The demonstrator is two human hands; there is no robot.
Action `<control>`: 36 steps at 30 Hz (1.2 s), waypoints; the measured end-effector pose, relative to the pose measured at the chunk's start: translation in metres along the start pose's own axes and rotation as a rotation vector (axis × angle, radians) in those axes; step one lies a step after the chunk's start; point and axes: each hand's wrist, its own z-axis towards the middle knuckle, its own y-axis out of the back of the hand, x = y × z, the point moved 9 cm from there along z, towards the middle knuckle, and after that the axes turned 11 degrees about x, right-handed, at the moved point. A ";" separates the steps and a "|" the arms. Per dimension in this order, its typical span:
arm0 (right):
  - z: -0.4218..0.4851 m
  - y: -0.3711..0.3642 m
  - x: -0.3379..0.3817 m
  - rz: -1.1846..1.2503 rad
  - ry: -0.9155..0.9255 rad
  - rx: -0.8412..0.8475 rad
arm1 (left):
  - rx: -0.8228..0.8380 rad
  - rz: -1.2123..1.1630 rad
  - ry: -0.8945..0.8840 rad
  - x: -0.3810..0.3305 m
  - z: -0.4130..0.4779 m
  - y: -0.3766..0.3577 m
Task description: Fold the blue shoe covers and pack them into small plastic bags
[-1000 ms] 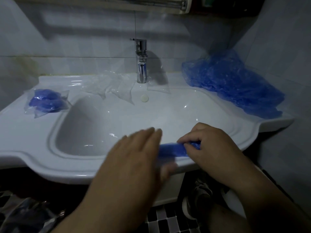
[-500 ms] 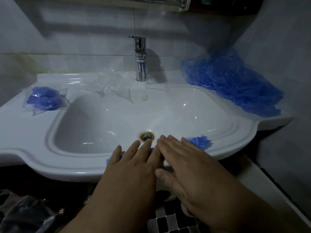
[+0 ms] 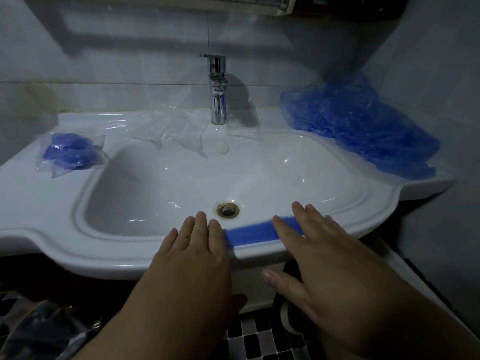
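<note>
Left grip [image 3: 192,255], right grip [image 3: 337,268] flat on shoe cover [image 3: 249,233] — faucet [image 3: 217,92], pile [image 3: 363,126] beyond

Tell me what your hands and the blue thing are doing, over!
Left hand and right hand open, flat. Flattened blue plastic shoe cover strip stretched between them on the white ceramic sink, front rim. Nothing blocking it.

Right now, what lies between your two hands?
A blue shoe cover, flattened into a strip on the sink rim, spans left hand to right hand. Head view.
</note>
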 end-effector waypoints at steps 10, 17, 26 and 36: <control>-0.003 0.022 -0.012 0.229 0.138 -0.276 | -0.375 -0.396 -0.303 0.018 -0.008 0.049; -0.007 0.038 -0.024 0.358 0.195 -0.695 | -0.409 -0.361 -0.483 0.005 -0.026 0.056; 0.004 0.032 -0.003 0.357 0.321 -0.638 | -0.344 -0.501 -0.566 0.005 -0.014 0.054; -0.015 0.029 0.003 0.473 0.630 -0.641 | -0.387 -0.425 -0.538 0.004 -0.012 0.053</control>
